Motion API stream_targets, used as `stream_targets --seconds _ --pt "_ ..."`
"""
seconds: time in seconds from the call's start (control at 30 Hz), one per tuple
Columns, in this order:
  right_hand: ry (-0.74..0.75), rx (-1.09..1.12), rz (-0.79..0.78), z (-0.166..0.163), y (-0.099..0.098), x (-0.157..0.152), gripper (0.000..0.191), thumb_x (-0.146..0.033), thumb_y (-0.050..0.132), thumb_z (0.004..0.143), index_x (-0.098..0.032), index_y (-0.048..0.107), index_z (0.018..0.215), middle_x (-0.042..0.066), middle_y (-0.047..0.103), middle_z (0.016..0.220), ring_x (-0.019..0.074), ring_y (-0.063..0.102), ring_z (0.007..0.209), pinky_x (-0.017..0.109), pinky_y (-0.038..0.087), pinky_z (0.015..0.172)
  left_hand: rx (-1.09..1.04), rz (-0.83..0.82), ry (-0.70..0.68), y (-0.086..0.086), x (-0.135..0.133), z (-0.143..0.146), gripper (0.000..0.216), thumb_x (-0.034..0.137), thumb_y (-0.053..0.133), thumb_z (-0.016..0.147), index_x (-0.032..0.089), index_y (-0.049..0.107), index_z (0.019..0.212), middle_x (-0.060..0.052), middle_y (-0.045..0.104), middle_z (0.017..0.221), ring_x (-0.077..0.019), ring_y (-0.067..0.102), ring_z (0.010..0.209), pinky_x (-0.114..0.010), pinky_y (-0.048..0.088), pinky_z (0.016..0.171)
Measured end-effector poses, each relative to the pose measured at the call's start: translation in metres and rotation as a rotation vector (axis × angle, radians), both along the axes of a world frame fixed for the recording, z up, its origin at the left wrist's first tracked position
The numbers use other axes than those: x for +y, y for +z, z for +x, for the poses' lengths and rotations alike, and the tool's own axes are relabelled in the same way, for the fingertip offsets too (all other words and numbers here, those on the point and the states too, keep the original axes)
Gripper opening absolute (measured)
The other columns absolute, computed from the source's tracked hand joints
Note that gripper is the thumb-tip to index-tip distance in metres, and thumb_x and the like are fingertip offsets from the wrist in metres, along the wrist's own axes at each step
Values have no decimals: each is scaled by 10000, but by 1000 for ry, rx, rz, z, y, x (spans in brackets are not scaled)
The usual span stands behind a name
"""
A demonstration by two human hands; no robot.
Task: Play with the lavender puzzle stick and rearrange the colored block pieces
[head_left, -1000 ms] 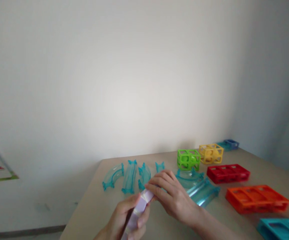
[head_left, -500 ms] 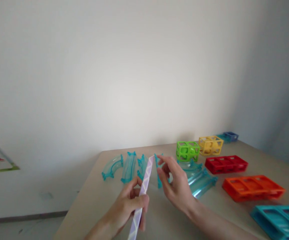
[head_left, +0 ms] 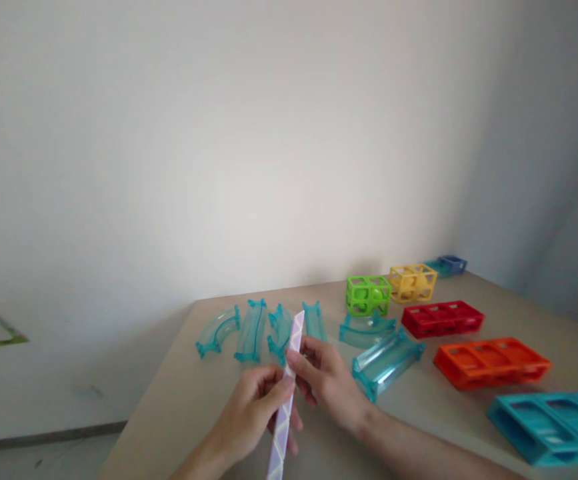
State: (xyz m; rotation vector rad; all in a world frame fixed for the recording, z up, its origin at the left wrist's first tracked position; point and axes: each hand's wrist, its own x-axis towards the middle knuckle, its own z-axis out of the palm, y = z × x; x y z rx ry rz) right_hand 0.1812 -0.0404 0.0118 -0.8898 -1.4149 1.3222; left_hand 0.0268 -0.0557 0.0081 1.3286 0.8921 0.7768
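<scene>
A long, straight snake puzzle (head_left: 281,427) in lavender with pale zigzag lines stands tilted in front of me, its slanted tip pointing away. My left hand (head_left: 249,408) is closed around its middle, thumb on the near face. Just above, my right hand (head_left: 326,380) pinches the strip between thumb and fingers. The puzzle's lower end runs out of view. Behind the hands lie clear turquoise track pieces: a straight one (head_left: 315,321), a curved one (head_left: 281,328) partly behind the puzzle, and a wider straight one (head_left: 387,363) to the right.
More track pieces, one curved (head_left: 219,330) and one straight (head_left: 251,330), lie at the table's (head_left: 169,400) left. Green (head_left: 367,295) and yellow (head_left: 413,283) cube frames stand at the back. Red (head_left: 443,319), orange (head_left: 493,362) and turquoise (head_left: 553,427) block frames line the right. A wall stands behind.
My right hand has come down and left from beside the puzzle's tip and now grips the strip above my left hand. The view has shifted slightly.
</scene>
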Motion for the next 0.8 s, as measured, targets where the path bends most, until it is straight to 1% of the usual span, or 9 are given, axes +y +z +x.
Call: stream_targets --seconds 0.1,0.23,0.4,0.5,0.57,0.63,0.7,0.8 --pt "3 54 46 -1 -1 -1 478 -618 564 800 -142 529 775 -41 479 564 62 385 419 189 283 386 -51 -59 -22 2 1 -2 353 465 561 842 113 578 830 -89 694 648 -184 659 462 -232 488 422" --pt "90 118 151 1 1 -5 384 -529 619 809 -153 546 827 -2 537 659 109 490 538 231 391 498 -204 -197 -53 1 2 -2 339 436 560 851 104 582 786 -96 694 632 -199 668 469 -243 504 417" --pt "145 95 225 6 6 -11 292 -448 588 861 -158 582 898 30 570 760 147 541 656 278 447 614 -438 -289 -127 -10 3 -2 277 372 557 858 107 574 778 -105 709 645 -212 679 485 -255 520 416" --pt "163 73 257 6 6 -12 292 -441 570 876 -166 597 968 57 593 851 175 564 766 313 465 702 -470 -316 -172 -11 4 -2 268 381 571 848 117 560 807 -108 710 642 -228 685 498 -262 518 406" --pt "120 78 247 4 3 -10 329 -456 571 873 -179 578 1051 66 601 908 182 571 805 335 475 744 -455 -275 -115 -8 4 -3 291 411 620 814 128 551 837 -73 690 612 -216 673 475 -247 502 394" --pt "100 122 189 0 -1 -9 411 -486 581 859 -186 533 1135 63 600 911 176 583 792 346 489 752 -427 -196 12 -2 4 -3 349 451 678 759 143 541 852 -19 648 589 -190 651 446 -225 471 377" --pt "177 189 69 -5 -7 -10 509 -528 588 838 -178 486 1193 49 590 862 164 598 725 338 509 694 -362 -77 155 4 6 -4 366 457 713 723 165 513 817 26 600 564 -153 612 421 -206 431 372" --pt "374 252 -165 -14 -15 -13 630 -568 638 775 -189 446 1242 35 571 862 154 620 651 320 532 596 -189 162 354 9 10 -7 392 403 732 720 187 409 666 51 566 522 -90 526 423 -175 370 414"
